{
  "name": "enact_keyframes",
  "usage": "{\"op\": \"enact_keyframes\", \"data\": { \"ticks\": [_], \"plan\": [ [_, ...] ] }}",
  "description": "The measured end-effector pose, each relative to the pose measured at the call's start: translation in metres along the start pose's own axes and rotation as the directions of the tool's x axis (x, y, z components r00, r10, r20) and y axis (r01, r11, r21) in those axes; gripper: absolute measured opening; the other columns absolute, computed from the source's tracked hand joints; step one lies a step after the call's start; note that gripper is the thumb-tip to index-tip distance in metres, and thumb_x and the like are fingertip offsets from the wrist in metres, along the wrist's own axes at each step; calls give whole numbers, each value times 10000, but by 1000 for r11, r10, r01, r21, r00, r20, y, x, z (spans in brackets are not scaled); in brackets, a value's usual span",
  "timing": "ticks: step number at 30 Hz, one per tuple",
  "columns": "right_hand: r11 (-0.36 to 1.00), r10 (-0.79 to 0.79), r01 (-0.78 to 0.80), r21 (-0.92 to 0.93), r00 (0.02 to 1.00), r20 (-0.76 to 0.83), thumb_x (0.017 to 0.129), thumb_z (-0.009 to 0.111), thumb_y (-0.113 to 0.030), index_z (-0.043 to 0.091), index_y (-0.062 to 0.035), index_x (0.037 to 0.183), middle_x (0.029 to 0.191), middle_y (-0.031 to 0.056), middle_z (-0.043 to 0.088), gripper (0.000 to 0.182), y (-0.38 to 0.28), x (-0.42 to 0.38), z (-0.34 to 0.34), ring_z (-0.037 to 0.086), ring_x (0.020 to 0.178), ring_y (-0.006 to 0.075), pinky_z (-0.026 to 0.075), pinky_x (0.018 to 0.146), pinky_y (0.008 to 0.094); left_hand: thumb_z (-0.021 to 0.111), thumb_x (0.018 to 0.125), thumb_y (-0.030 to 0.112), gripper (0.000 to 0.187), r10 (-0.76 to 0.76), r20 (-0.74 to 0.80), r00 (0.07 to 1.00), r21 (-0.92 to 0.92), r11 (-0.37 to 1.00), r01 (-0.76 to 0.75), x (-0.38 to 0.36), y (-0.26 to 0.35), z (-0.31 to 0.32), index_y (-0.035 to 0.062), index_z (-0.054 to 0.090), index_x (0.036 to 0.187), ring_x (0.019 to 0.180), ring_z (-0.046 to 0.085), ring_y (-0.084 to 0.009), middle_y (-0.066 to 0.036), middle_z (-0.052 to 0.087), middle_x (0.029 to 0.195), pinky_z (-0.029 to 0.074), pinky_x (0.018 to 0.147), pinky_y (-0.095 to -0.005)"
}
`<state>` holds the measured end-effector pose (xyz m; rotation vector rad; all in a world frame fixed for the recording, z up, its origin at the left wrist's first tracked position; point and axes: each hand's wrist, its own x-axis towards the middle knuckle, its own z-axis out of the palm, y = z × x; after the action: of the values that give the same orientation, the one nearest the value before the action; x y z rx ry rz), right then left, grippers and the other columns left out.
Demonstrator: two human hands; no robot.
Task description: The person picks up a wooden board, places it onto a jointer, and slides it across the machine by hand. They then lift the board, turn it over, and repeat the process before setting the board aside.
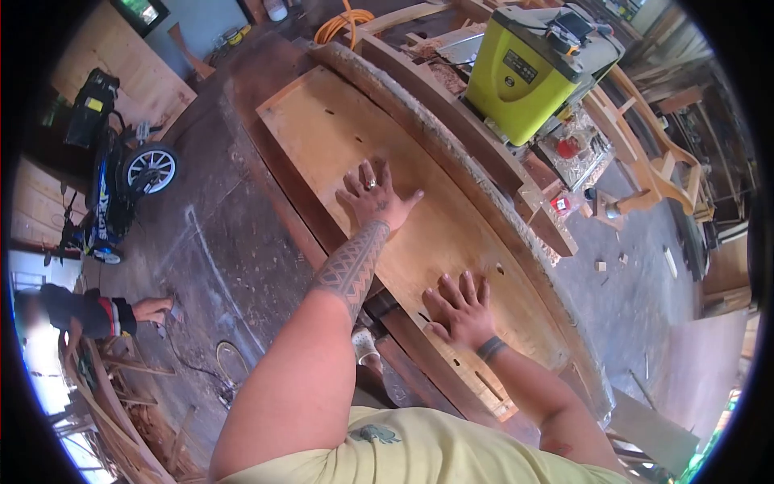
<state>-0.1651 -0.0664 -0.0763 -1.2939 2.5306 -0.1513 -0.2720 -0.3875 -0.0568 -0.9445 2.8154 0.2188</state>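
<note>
A long, pale wooden board (447, 242) with a few dark slots and holes lies along a heavy slab table (484, 194) with a rough, bark-like edge. Flat on the board's middle, fingers spread, rests my left hand (379, 198); a ring shows on one finger. Nearer to my body, my right hand (466, 315) also lies palm down on the board with its fingers apart. A dark slot sits beside its thumb, and a knot-like hole is off to its right. Neither hand grips anything.
Behind the slab, a green-yellow machine housing (520, 77) stands among wood shavings and lumber. A curved wooden chair frame (665, 165) is at the right. An orange hose (343, 28) lies coiled at the back. On the left are a motorbike (105, 181) and another person (89, 310).
</note>
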Motion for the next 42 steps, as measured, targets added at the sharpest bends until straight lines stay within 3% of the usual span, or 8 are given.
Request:
{"op": "enact_keyframes", "data": {
  "ticks": [10,23,30,34,37,42],
  "plan": [
    [1000,20,-20,10,999,29,1056,525,-762,401,-414,1771,1890,48,295,805,-7,19,-9,158,1741,494,57,1325,837,450,971,975,1184,-10,62,998,57,998,6,9,-9,-13,257,140,1860,1739,72,-529,-169,68,1930,82,1329,-782],
    [998,-13,20,62,995,-104,1061,545,-721,423,-404,1760,1876,61,323,776,-12,41,4,181,1740,475,58,1335,820,506,969,949,1154,-17,-80,997,65,998,22,30,-22,-6,258,221,1847,1729,137,-517,-162,157,1917,116,1327,-775],
    [998,-14,20,63,995,-100,1076,513,-723,394,-415,1774,1887,47,306,772,-18,57,4,138,1756,457,35,1348,811,512,962,952,1152,-16,-85,996,70,997,21,41,-31,-12,266,233,1844,1723,149,-527,-162,178,1912,124,1311,-794],
    [996,-16,24,84,996,-92,1083,489,-732,388,-416,1778,1890,45,302,770,-18,66,0,129,1759,454,32,1351,806,516,966,943,1140,-12,-105,994,109,994,23,52,-34,-12,267,241,1842,1706,192,-520,-154,189,1910,181,1287,-781],
    [997,-19,28,70,993,-116,1076,490,-757,378,-425,1782,1891,52,299,788,-22,74,4,129,1756,466,28,1350,806,518,975,937,1156,-26,-62,998,113,993,33,60,-39,-15,272,166,1852,1713,165,-512,-150,138,1918,166,1294,-793],
    [995,-20,33,98,990,-138,1082,489,-738,411,-415,1771,1885,47,317,765,-24,83,3,137,1758,455,26,1354,800,534,978,925,1160,-12,-86,996,94,995,20,71,-47,-13,262,159,1852,1698,165,-545,-178,149,1908,151,1292,-811]
  ]
}}
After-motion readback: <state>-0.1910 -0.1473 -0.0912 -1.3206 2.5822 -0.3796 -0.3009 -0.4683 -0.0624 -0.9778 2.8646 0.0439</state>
